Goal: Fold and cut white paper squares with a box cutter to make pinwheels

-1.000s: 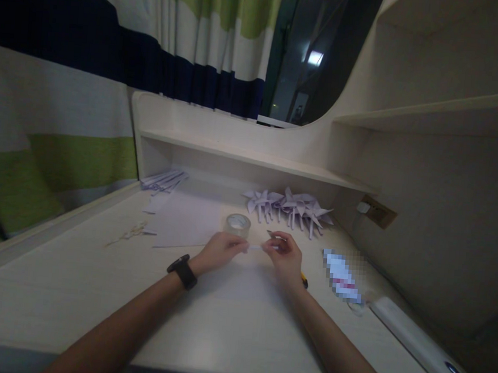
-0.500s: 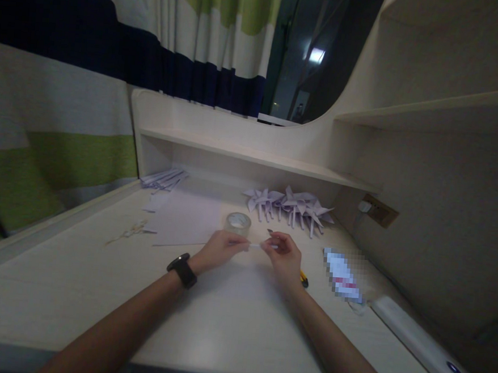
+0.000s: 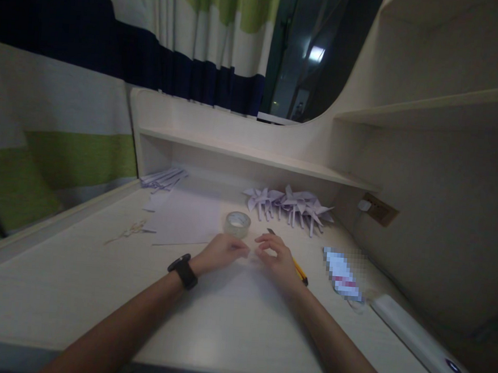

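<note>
Over the middle of the desk, my left hand (image 3: 227, 249) pinches one end of a thin white paper roll (image 3: 252, 256). The roll is blurred and mostly covered by the fingers. My right hand (image 3: 278, 261) is closed loosely at its other end, thumb and fingers bent around it. Just behind my left hand sits a roll of clear tape (image 3: 238, 224). A yellow utility knife (image 3: 300, 271) lies partly under my right hand, its blade tip showing beyond the fingers.
White paper pinwheels (image 3: 290, 206) cluster at the back. Left of the tape lie a sheet of paper (image 3: 185, 219), folded paper strips (image 3: 164, 179) and a tangle of string (image 3: 132, 231). A pixelated phone-like item (image 3: 342, 274) and a long white device (image 3: 421, 340) lie right.
My hands have shifted slightly, and the right fingers have lifted and loosened around the paper roll, which now shows less. More of the yellow knife is visible.
</note>
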{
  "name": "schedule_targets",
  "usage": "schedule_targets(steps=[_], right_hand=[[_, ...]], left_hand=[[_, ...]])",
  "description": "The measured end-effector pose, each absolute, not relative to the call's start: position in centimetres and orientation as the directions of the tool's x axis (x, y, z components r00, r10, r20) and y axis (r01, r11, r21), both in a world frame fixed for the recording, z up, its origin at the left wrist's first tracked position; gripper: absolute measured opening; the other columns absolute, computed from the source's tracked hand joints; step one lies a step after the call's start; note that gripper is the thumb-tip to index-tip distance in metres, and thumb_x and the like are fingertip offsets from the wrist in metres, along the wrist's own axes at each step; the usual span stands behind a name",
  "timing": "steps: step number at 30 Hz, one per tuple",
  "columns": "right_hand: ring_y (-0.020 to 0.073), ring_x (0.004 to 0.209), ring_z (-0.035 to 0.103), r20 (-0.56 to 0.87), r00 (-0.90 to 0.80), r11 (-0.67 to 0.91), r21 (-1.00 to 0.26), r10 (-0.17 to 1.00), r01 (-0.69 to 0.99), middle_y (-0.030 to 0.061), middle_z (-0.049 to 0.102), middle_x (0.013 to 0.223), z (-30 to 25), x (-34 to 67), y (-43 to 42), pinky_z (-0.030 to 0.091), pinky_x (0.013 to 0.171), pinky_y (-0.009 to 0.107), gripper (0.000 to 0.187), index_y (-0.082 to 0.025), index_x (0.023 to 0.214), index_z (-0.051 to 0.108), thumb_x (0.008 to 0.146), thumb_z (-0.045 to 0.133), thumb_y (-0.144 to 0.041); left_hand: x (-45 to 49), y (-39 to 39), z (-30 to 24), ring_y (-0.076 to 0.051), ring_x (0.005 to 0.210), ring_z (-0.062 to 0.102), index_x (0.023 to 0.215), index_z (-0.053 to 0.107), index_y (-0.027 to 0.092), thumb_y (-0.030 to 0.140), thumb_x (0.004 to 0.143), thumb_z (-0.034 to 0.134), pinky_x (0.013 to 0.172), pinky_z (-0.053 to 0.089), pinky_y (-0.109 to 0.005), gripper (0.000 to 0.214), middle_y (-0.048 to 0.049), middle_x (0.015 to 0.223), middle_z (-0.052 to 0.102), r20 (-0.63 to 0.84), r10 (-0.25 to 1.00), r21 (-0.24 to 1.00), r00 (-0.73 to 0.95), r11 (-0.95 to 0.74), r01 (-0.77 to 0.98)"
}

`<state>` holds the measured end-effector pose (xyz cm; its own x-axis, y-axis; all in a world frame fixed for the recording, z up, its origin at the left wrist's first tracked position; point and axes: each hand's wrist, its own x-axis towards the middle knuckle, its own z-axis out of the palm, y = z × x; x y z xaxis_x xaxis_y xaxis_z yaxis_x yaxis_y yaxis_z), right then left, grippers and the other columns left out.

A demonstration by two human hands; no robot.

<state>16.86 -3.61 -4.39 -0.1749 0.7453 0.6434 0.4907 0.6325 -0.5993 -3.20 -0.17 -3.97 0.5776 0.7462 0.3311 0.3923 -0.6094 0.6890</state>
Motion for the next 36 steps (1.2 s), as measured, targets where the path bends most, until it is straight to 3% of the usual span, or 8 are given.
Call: schedule_targets(steps=[21, 29, 36], right_hand=[[0.0209, 0.1, 0.055, 0.679, -0.288, 0.686, -0.437, 0.676, 0.581, 0.0049, 0.065, 0.096, -4.69, 16.39, -3.95, 0.041, 0.091, 0.039, 0.006, -0.022, 0.075, 0.061, 0.08, 0.062, -0.019], [0.0213, 0.095, 0.057, 0.651, -0.295, 0.673, -0.46, 0.699, 0.579, 0.0049, 0.064, 0.093, -4.53, 16.35, -4.13, 0.043, 0.087, 0.038, 0.007, -0.022, 0.075, 0.062, 0.075, 0.065, -0.015], [0.0199, 0.083, 0.06, 0.601, -0.273, 0.611, -0.477, 0.751, 0.631, 0.0038, 0.066, 0.084, -4.77, 16.24, -4.44, 0.047, 0.077, 0.033, 0.006, -0.022, 0.08, 0.063, 0.078, 0.06, -0.017]], left_hand=[[-3.02, -0.17, -4.16, -0.015, 0.064, 0.061, 0.076, 0.075, 0.015, 0.035, 0.084, 0.054, 0.06, 0.039, -0.022, 0.029, -0.0035, 0.07, 0.072, 0.32, 0.723, 0.673, 0.613, -0.628, 0.39], [-3.01, -0.31, -3.91, -0.015, 0.067, 0.064, 0.075, 0.074, 0.016, 0.028, 0.083, 0.054, 0.063, 0.042, -0.022, 0.025, -0.0035, 0.073, 0.073, 0.314, 0.716, 0.716, 0.624, -0.61, 0.34], [-2.99, -0.17, -4.14, -0.015, 0.068, 0.064, 0.076, 0.074, 0.017, 0.03, 0.084, 0.053, 0.064, 0.043, -0.022, 0.027, -0.0034, 0.074, 0.073, 0.3, 0.721, 0.74, 0.625, -0.589, 0.325]])
